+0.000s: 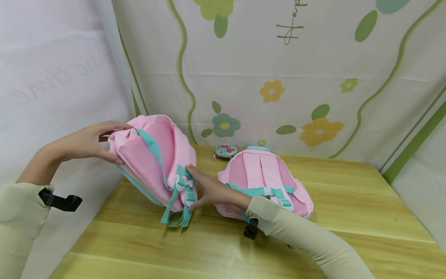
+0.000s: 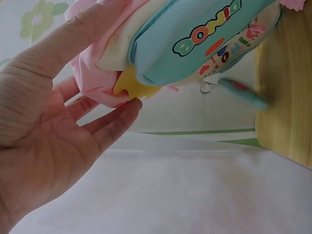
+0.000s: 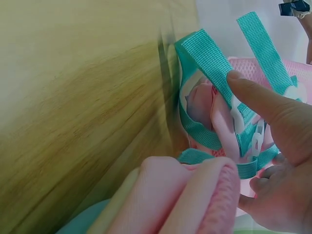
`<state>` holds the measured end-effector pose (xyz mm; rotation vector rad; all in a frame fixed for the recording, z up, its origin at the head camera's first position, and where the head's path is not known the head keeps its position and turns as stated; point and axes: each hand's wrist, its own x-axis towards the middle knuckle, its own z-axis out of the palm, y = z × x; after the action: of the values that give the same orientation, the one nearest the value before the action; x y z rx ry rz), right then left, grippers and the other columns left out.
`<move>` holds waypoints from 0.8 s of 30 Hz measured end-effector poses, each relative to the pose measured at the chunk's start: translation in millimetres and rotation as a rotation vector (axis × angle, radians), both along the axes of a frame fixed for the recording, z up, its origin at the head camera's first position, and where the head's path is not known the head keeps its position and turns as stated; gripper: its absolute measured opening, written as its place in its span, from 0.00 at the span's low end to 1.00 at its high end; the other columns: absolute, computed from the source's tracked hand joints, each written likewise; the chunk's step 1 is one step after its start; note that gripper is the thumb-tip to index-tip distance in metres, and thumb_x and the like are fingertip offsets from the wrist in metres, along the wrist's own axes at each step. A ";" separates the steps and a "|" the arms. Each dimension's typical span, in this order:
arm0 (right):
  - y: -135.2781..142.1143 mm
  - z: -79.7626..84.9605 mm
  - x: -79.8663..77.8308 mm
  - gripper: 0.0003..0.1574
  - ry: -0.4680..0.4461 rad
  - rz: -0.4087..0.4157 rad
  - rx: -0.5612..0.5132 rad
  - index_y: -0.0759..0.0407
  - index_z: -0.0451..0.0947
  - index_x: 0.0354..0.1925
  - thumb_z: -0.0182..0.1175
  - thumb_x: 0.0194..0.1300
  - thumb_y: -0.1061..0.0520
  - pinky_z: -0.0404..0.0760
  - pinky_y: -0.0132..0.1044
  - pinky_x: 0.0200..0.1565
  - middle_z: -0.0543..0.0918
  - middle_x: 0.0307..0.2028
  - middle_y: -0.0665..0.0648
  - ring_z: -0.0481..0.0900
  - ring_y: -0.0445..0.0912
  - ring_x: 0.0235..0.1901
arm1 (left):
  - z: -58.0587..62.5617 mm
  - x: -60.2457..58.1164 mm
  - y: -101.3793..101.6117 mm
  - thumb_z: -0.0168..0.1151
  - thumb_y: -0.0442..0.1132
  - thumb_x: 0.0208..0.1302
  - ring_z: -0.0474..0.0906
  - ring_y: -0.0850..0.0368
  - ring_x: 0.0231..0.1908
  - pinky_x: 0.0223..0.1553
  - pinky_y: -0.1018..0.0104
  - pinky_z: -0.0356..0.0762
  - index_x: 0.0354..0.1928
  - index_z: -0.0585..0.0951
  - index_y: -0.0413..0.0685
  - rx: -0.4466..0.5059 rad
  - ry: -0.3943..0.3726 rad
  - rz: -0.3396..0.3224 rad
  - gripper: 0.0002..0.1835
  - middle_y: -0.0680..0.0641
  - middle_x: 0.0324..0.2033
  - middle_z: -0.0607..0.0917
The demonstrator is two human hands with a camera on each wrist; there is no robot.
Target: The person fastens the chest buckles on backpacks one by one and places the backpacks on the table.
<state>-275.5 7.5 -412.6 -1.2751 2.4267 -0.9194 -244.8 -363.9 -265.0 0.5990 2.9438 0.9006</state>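
A pink backpack (image 1: 167,143) with turquoise straps tilts over the left part of the table, its mesh back facing me. My left hand (image 1: 81,142) grips it at the top left corner, thumb on one side and fingers on the other. My right hand (image 1: 219,190) holds the lower right side near the white buckles, its thumb against a turquoise strap (image 3: 209,56). The left wrist view shows the bag's turquoise front pocket (image 2: 190,46) with colourful lettering, and a blurred charm (image 2: 243,93) dangling from it. Strap ends hang loose below the bag.
A second pink backpack (image 1: 252,166) lies strap side up on the wooden table (image 1: 348,201), just beyond my right forearm. Behind it sits a small round turquoise pouch (image 1: 225,151) with a pink pattern. Flower-printed white curtains (image 1: 244,58) border the back and sides.
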 end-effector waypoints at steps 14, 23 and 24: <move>-5.7 -1.9 3.6 0.79 0.004 -0.015 0.053 0.46 0.33 0.83 0.80 0.53 0.46 0.61 0.45 0.76 0.42 0.83 0.52 0.48 0.48 0.81 | -8.6 0.2 -11.5 0.83 0.36 0.46 0.69 0.78 0.56 0.51 0.89 0.65 0.71 0.72 0.56 0.002 -0.012 -0.019 0.47 0.64 0.60 0.76; -4.6 -4.9 2.3 0.79 0.025 -0.017 0.065 0.44 0.34 0.83 0.79 0.53 0.42 0.63 0.45 0.75 0.42 0.82 0.51 0.51 0.48 0.80 | -14.6 0.5 -13.8 0.83 0.38 0.48 0.66 0.80 0.55 0.50 0.84 0.69 0.71 0.71 0.54 -0.049 -0.063 0.001 0.47 0.51 0.65 0.73; -4.3 -5.1 2.2 0.79 0.025 -0.018 0.068 0.44 0.34 0.83 0.79 0.53 0.42 0.64 0.45 0.75 0.43 0.82 0.50 0.52 0.48 0.80 | -15.4 0.6 -13.8 0.83 0.39 0.48 0.66 0.80 0.55 0.50 0.82 0.70 0.71 0.71 0.54 -0.054 -0.067 -0.002 0.47 0.51 0.65 0.73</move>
<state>-273.3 3.2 -417.7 -1.2511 2.4699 -0.8226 -244.2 -377.7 -280.4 0.5574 2.8972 0.8216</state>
